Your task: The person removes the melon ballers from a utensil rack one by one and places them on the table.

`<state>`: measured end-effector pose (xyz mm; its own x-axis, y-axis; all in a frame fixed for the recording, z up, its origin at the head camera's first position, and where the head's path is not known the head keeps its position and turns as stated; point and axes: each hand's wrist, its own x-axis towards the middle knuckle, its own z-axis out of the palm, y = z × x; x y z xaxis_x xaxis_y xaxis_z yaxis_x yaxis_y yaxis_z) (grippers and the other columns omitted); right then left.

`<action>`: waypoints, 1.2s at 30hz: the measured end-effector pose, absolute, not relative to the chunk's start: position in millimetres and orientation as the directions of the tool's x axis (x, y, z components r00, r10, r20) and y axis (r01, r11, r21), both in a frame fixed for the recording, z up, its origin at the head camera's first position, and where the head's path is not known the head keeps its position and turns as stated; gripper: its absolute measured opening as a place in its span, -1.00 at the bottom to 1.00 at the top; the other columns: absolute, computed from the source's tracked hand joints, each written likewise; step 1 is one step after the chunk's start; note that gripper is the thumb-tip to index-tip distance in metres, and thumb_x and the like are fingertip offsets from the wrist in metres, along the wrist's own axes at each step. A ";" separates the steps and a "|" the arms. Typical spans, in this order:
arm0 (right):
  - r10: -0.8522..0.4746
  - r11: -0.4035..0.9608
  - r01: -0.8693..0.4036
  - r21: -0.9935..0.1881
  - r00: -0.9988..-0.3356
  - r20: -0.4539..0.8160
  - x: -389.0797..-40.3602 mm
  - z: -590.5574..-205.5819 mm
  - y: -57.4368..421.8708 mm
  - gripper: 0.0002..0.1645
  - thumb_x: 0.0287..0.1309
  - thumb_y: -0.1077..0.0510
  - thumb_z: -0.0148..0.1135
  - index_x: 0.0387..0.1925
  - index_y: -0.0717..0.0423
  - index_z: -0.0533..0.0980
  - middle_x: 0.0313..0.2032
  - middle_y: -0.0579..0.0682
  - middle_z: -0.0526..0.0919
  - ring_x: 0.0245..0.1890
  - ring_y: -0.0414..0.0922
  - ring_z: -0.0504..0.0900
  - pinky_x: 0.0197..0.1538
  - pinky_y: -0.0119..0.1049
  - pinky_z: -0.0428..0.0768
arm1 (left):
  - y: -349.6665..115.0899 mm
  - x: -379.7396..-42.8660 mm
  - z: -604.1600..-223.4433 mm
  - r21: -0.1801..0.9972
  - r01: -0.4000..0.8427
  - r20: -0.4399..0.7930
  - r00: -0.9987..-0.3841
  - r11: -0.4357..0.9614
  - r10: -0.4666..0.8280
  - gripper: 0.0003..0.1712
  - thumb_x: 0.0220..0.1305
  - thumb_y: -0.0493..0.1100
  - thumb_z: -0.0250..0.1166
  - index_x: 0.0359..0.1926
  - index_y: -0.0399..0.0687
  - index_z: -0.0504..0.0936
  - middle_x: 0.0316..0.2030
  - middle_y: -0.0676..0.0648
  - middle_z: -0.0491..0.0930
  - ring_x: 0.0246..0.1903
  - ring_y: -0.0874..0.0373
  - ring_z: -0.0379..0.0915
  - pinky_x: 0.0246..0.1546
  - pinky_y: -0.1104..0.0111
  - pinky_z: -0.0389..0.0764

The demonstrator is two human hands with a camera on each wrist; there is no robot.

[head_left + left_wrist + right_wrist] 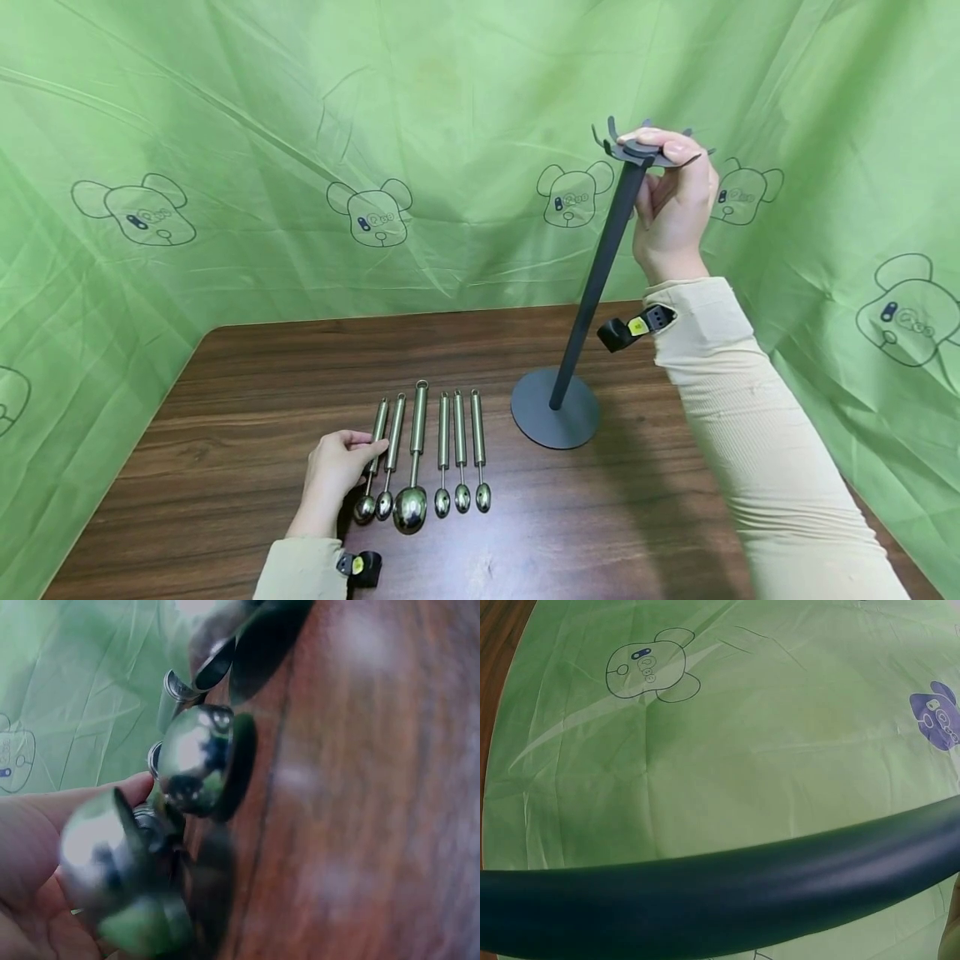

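Note:
Several shiny metal scoops with round bowls lie in a row on the table, handles pointing away; the biggest scoop [409, 508] is among them. My left hand [333, 471] pinches the handle of the leftmost scoop [364, 508] between thumb and fingers. In the left wrist view that scoop's bowl [94, 851] looms close and tilted beside the thumb, with the neighbouring scoop [196, 761] behind it. My right hand [678, 187] grips the hooked top of a dark grey stand [600, 258]. The stand's pole [780, 881] crosses the right wrist view.
The stand's round base [551, 421] rests on the brown wooden table [247, 400], right of the scoops. Hooks [611, 129] fan out around the stand's top. A green curtain [450, 92] with printed bear heads surrounds the table's back and sides.

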<state>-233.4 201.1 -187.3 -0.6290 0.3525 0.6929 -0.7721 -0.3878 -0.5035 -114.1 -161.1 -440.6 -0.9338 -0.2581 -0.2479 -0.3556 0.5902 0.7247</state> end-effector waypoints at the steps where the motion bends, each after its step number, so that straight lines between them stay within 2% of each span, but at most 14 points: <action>1: 0.353 -0.388 -0.772 -0.504 -0.630 0.692 -233.4 -187.1 201.0 -0.62 0.24 0.29 -0.12 -0.39 0.36 0.64 -0.40 0.16 0.74 -0.91 -0.28 -0.02 -0.81 -0.46 -0.13 | -160.7 -114.2 -440.4 0.722 -0.354 -0.245 -0.934 0.595 -0.258 -0.52 0.15 0.09 0.42 -0.11 -0.23 0.70 -0.29 -0.15 0.73 -0.56 0.20 0.51 -0.55 0.37 0.52; 7: 0.353 -0.381 -0.777 -0.502 -0.624 0.697 -232.7 -187.0 200.7 -0.61 0.25 0.30 -0.13 -0.39 0.36 0.64 -0.40 0.16 0.74 -0.91 -0.28 -0.02 -0.80 -0.46 -0.13 | -159.0 -114.4 -439.5 0.700 -0.347 -0.225 -0.937 0.624 -0.268 -0.55 0.13 0.07 0.43 -0.14 -0.21 0.70 -0.38 -0.06 0.72 -0.51 0.20 0.46 -0.51 0.36 0.41; 17: 0.340 -0.376 -0.770 -0.515 -0.632 0.696 -230.6 -186.8 197.2 -0.61 0.25 0.29 -0.11 -0.39 0.35 0.65 -0.39 0.15 0.75 -0.92 -0.28 -0.01 -0.81 -0.45 -0.11 | -157.9 -113.2 -438.8 0.682 -0.348 -0.222 -0.937 0.643 -0.272 -0.54 0.14 0.08 0.42 -0.11 -0.20 0.69 -0.32 -0.09 0.73 -0.38 0.09 0.57 -0.43 0.32 0.45; 25: 0.286 -0.440 -0.685 -0.581 -0.720 0.632 -228.0 -182.1 196.4 -0.63 0.27 0.28 -0.11 -0.37 0.31 0.64 -0.37 0.12 0.74 -0.90 -0.23 -0.01 -0.79 -0.43 -0.03 | -157.1 -113.1 -438.7 0.683 -0.330 -0.199 -0.943 0.652 -0.268 -0.55 0.14 0.06 0.41 -0.12 -0.22 0.68 -0.33 -0.09 0.72 -0.32 0.04 0.59 -0.39 0.28 0.48; 27: 0.279 -0.468 -0.660 -0.588 -0.742 0.610 -227.0 -180.8 197.2 -0.64 0.27 0.28 -0.09 -0.35 0.33 0.64 -0.34 0.15 0.74 -0.90 -0.22 0.01 -0.79 -0.42 0.00 | -157.2 -112.7 -438.5 0.680 -0.324 -0.192 -0.944 0.657 -0.268 -0.55 0.14 0.05 0.41 -0.12 -0.22 0.68 -0.33 -0.10 0.72 -0.31 0.03 0.60 -0.37 0.26 0.49; 36: 0.235 -0.431 -0.632 -0.644 -0.768 0.596 -220.8 -178.1 202.8 -0.63 0.30 0.23 -0.06 -0.19 0.26 0.68 -0.03 0.12 0.73 -0.92 -0.24 0.13 -0.81 -0.39 0.16 | -157.7 -110.9 -436.0 0.679 -0.314 -0.187 -0.948 0.663 -0.258 -0.55 0.16 0.05 0.39 -0.10 -0.22 0.68 -0.32 -0.11 0.73 -0.29 0.01 0.61 -0.33 0.21 0.52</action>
<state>-220.8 202.8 -178.1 -0.7681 0.2348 0.5957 -0.6315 -0.4314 -0.6443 -110.9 -157.7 -436.0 -0.9479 -0.2582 -0.1868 -0.3145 0.6630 0.6793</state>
